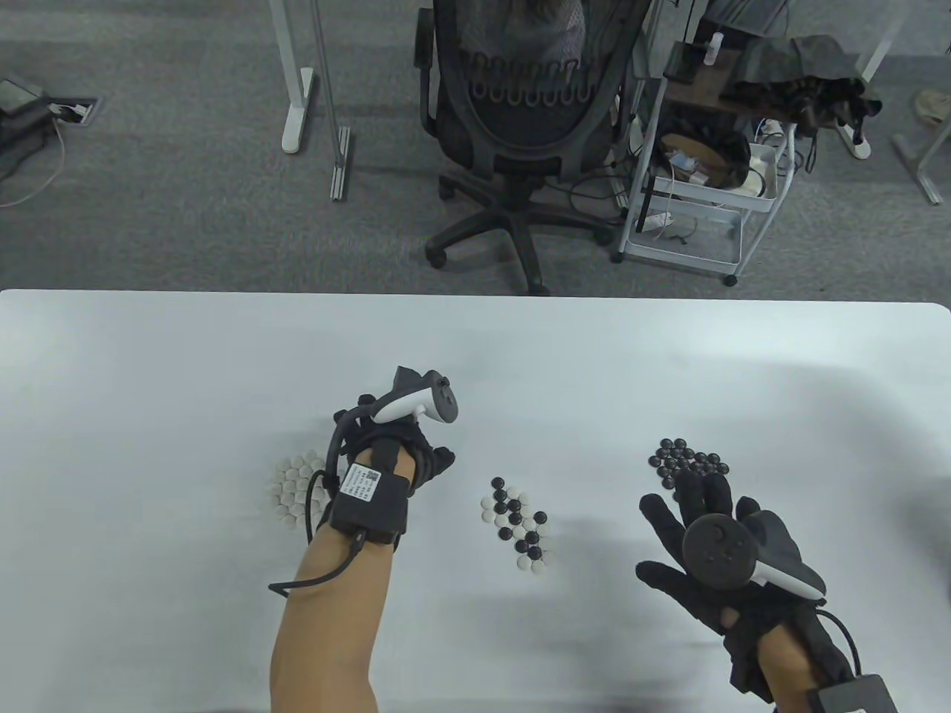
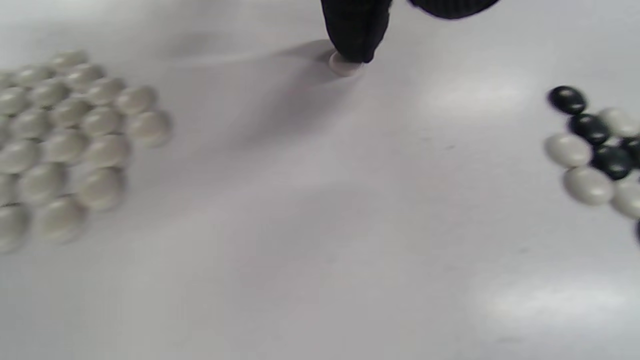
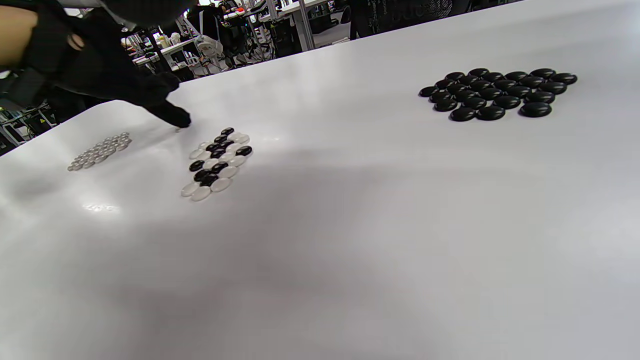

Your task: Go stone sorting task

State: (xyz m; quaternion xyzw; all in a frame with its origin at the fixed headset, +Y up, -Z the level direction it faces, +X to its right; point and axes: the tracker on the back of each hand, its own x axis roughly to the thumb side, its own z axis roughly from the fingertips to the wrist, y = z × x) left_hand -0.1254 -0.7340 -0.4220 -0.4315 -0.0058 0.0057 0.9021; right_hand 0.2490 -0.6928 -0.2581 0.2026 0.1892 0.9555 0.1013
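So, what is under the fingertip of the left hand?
One small round white stone lies under the left hand's black gloved fingertip on the white table. The finger covers the stone's upper part.

Office or lab workspace. A white table (image 1: 148, 356) on grey carpet (image 1: 186, 148) — mesh office chair (image 1: 513, 111), wire cart (image 1: 698, 193) of cables behind.

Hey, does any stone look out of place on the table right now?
One round white stone lies alone on the white table, between the white-stone pile and the mixed pile, under the left hand's fingertip.
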